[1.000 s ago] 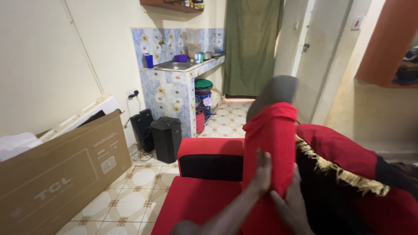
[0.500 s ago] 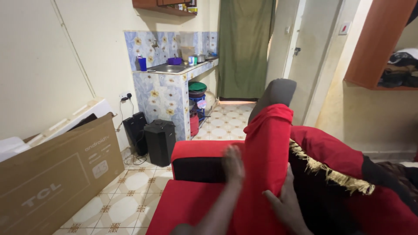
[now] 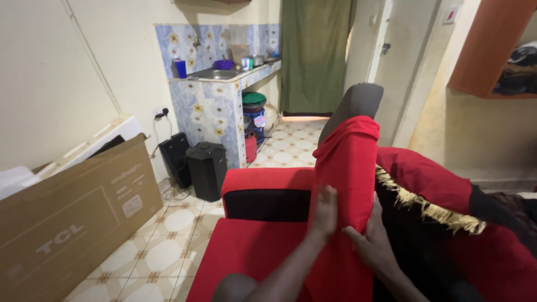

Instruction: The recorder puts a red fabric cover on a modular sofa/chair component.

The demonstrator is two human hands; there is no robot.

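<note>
Both hands work on a tall cushion (image 3: 348, 168) standing upright on a red sofa seat (image 3: 251, 254), at about five o'clock in the view. A red cover (image 3: 347, 184) wraps most of the cushion, and its bare grey top (image 3: 358, 103) sticks out above the cover's bunched edge. The left hand (image 3: 323, 211) lies flat and wide against the cover's front face, fingers pointing up, gripping nothing. The right hand (image 3: 373, 241) pinches the cover's right edge, thumb in front and fingers curled behind. Just right of the cushion, at four o'clock, drapes a red and black cloth with a gold fringe (image 3: 430, 210). The sofa's armrest (image 3: 267, 193), red on top and black on its side, sits at six o'clock behind the seat.

At eight o'clock a large flat brown cardboard box (image 3: 72, 223) leans against the wall, with pale printing and a small white rectangular label on its face. Two black speakers (image 3: 193, 168) stand on the patterned floor tiles (image 3: 162, 246) at ten o'clock, beside a flower-tiled sink counter (image 3: 215, 106). A green curtain (image 3: 313, 56) hangs at twelve o'clock, and a small white switch plate (image 3: 451, 14) is on the wall at one o'clock.
</note>
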